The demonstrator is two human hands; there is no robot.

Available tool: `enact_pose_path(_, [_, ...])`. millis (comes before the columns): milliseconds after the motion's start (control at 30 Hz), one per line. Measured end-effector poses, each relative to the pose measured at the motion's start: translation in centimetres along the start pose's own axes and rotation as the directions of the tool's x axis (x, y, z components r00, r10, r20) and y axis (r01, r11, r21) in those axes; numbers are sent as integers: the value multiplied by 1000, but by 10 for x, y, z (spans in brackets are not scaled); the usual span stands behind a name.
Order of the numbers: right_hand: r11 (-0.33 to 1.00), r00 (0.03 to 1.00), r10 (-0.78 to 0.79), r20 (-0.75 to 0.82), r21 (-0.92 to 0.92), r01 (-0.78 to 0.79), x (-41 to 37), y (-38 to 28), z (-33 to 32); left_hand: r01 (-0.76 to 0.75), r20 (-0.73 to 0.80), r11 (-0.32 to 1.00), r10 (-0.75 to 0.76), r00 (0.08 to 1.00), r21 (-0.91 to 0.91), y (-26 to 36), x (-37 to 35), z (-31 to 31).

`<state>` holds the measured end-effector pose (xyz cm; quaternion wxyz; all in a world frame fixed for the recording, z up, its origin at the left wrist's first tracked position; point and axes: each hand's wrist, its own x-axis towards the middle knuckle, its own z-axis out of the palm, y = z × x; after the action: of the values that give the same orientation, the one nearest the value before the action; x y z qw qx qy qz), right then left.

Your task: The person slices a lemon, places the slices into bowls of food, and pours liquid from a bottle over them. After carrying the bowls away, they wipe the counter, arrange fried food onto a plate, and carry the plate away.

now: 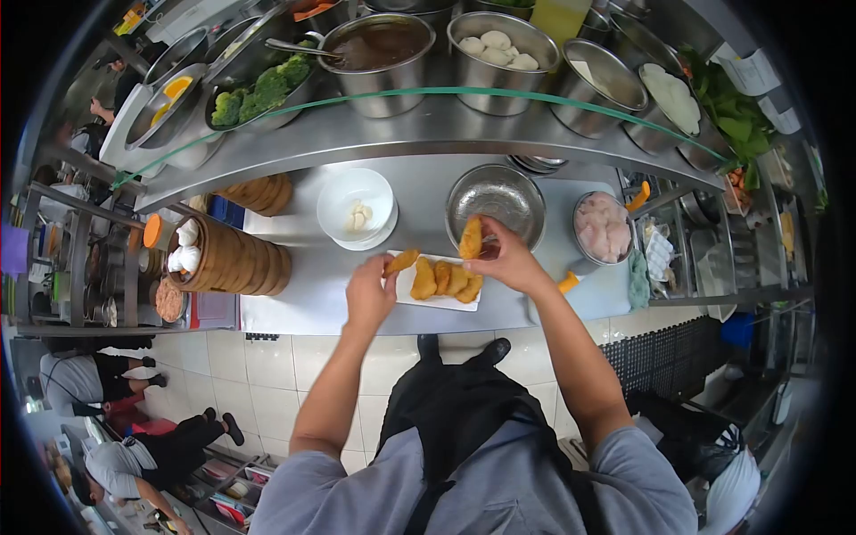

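Note:
Between my hands lies a white rectangular plate [433,301] bearing several golden fried pieces [443,277] in a row. My left hand [371,292] pinches one fried piece [403,260] over the plate's left end. Held up in my right hand [505,259] is another fried piece [471,238], just beyond the plate's right end and overlapping the near rim of a steel bowl [496,198] in this view. A stack of white bowls [358,207] stands behind my left hand, with some pale pieces in the top one.
Bamboo steamers [239,259] stand at the left. To the right are a bowl of pale raw meat [603,228] and an orange-handled knife [571,282] on a cutting board [557,308]. A glass-edged steel shelf [419,134] with several food pots hangs over the back. Other people [156,455] are behind me.

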<state>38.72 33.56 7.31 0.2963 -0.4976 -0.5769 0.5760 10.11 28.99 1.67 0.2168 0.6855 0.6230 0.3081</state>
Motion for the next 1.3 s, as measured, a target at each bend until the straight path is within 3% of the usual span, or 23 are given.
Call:
enact_pose_path(33, [1000, 1000, -4, 7, -2, 4, 4, 2, 11, -39, -125, 997, 46, 991, 59, -10, -13, 14])
enact_pose_path(100, [996, 998, -62, 2, 65, 62, 15, 6, 32, -24, -171, 993, 44, 984, 117, -27, -33, 40])
enact_pose_path(133, [996, 1000, -13, 20, 87, 12, 19, 9, 40, -10, -209, 985, 46, 977, 171, -32, -39, 50])
enact_pose_path(167, [996, 999, -13, 29, 83, 11, 23, 12, 49, -1, -215, 985, 39, 976, 170, -37, -44, 59])
enact_pose_path(233, [944, 988, 148, 45, 293, -155, 32, 17, 69, -6, -169, 977, 43, 985, 214, -43, -53, 74])
enact_pose_path(267, [945, 988, 147, 53, 286, -156, 37, 21, 79, -6, -145, 969, 42, 989, 246, -45, -59, 81])
enact_pose_path(333, [840, 951, 267, 155, 446, -309, 50, 37, 97, 2, -140, 966, 36, 989, 259, -44, -67, 86])
enact_pose_path(467, [811, 938, 306, 164, 471, -347, 74, 59, 135, -10, -92, 968, 34, 995, 252, -50, -79, 89])
enact_pose_path(533, [876, 914, 386, 128, 261, -406, 82, 60, 151, -35, -86, 967, 59, 995, 251, -54, -85, 88])
enact_pose_path(567, [877, 914, 383, 131, 260, -405, 86, 60, 157, -56, -75, 971, 75, 994, 232, -56, -86, 87])
enact_pose_path(633, [949, 962, 272, -19, -157, -272, 93, 64, 168, -76, -65, 974, 92, 994, 216, -53, -89, 81])
enact_pose_path(667, [950, 962, 271, -17, -156, -270, 94, 67, 171, -88, -79, 975, 106, 991, 204, -50, -91, 78])
enact_pose_path(733, [878, 959, 281, -32, -396, -270, 92, 54, 174, -98, -96, 976, 119, 988, 194, -43, -98, 69])
enact_pose_path(833, [790, 968, 246, -57, -566, -234, 92, 54, 179, -107, -136, 978, 132, 982, 180, -37, -107, 56])
enact_pose_path(933, [705, 951, 299, -73, -655, -272, 91, 53, 176, -64, -146, 988, 85, 986, 143, -42, -106, 42])
enact_pose_path(1000, [673, 955, 292, -57, -697, -248, 88, 49, 172, -8, -260, 992, 41, 965, 129, -51, -92, 36])
enact_pose_path(1067, [636, 957, 286, -39, -740, -220, 83, 43, 167, 17, -274, 995, 9, 962, 95, -62, -78, 30])
enact_pose_path(1267, [642, 994, 90, -59, -760, -103, 55, 55, 132, 29, -243, 999, -37, 969, -34, -85, -36, 27])
enact_pose_path(1300, [723, 994, 61, -86, -683, -103, 38, 51, 121, 67, -215, 988, -96, 972, -139, -89, -31, 30])
